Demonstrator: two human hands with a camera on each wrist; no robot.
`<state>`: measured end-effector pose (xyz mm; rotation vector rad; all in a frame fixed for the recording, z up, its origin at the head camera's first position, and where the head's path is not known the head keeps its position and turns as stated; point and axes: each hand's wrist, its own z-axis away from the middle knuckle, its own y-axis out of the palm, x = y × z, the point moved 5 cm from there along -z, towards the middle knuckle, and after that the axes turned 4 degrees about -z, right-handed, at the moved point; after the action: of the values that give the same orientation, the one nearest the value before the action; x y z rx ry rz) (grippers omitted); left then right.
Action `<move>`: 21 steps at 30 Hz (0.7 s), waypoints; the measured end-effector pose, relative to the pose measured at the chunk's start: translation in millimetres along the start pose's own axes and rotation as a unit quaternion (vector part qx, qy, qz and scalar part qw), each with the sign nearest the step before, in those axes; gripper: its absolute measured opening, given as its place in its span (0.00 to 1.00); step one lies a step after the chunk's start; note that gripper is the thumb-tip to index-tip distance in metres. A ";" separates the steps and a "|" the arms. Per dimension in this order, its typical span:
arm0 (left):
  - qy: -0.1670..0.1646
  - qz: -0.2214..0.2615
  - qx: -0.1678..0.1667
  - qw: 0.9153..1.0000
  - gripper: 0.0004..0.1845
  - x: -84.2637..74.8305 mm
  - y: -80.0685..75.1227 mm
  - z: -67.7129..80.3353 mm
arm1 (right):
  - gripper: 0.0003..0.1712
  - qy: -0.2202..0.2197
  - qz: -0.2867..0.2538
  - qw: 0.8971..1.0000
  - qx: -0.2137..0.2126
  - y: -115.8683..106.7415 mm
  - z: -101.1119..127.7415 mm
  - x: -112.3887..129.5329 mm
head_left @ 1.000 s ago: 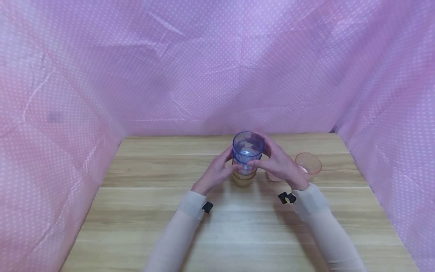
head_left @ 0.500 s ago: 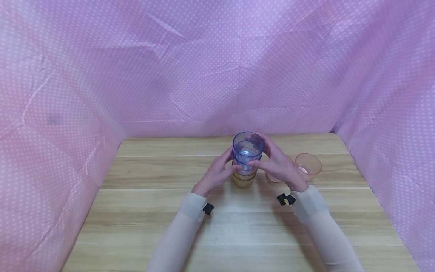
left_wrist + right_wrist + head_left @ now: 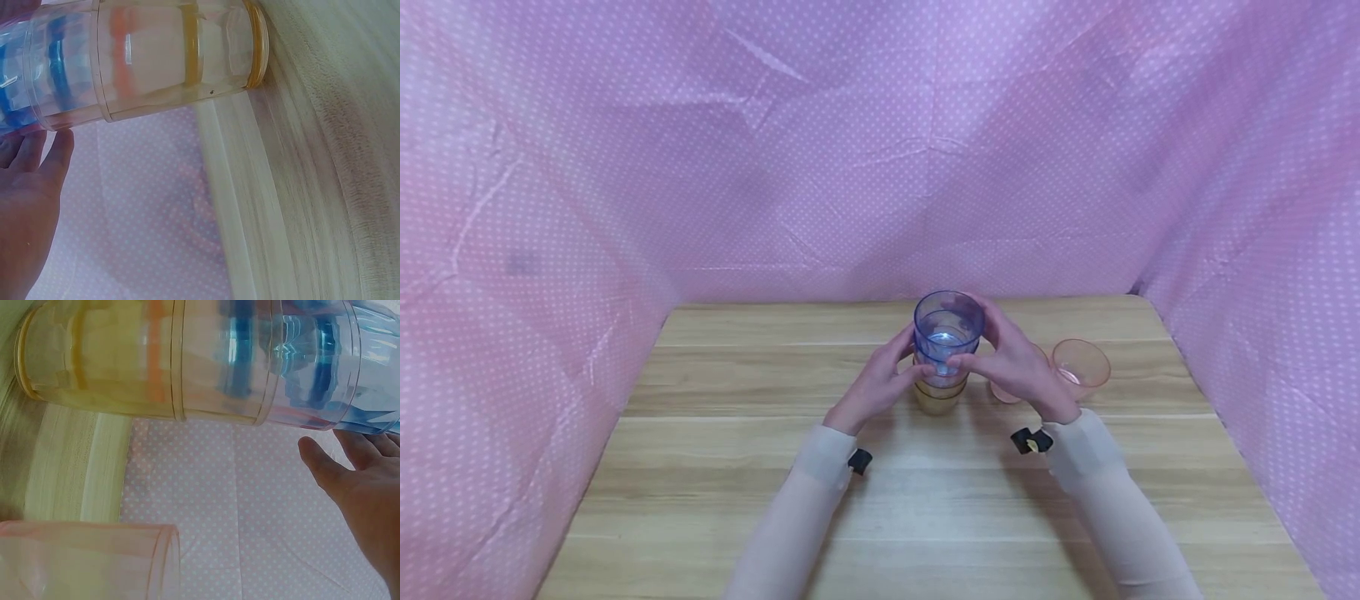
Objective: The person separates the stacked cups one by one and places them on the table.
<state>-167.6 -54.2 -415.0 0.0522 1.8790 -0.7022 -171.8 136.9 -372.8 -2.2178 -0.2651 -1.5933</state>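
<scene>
Blue and see-through, a plastic cup (image 3: pixel 948 330) is sitting at the top of a short stack of cups (image 3: pixel 940 387), a little above the middle of the head view, and we are seeing both hands gathered around it. The stack is standing upright on a wooden table (image 3: pixel 775 467) that is filling the lower half of the frame. Its lower cups are looking yellowish and clear, and they are nested one inside another.

Our left hand (image 3: pixel 880 385) is coming in from the lower left, with its fingers curled against the left side of the blue cup and the thumb near the front. Our right hand (image 3: pixel 1017 364) is coming in from the lower right, wrapping its fingers around the right side of the same cup. Both hands are grasping the blue cup between them. In the wrist views, however, the fingers are lying just beside the cup wall, so we cannot tell how firmly they are pressing.

Just right of the right hand, a pink cup (image 3: pixel 1081 362) is standing on the table, apart from the stack. Another pink cup (image 3: pixel 1004 390) is partly hidden behind the right hand. Pink dotted cloth (image 3: pixel 625 167) is filling the upper half of the frame.
</scene>
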 end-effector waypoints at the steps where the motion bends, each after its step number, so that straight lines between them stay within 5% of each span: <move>1: -0.001 0.001 0.001 1.000 0.41 -0.2 -0.1 0.1 | 0.52 0.000 -0.001 1.000 -0.001 -0.1 0.0 0.2; 21: 0.007 0.012 0.005 1.000 0.41 1.6 1.3 0.2 | 0.51 -0.002 -0.005 1.000 0.003 -0.4 0.1 0.4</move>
<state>-167.7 -53.7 -417.0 0.0851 1.8863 -0.6962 -171.7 137.3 -372.3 -2.2183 -0.2822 -1.5902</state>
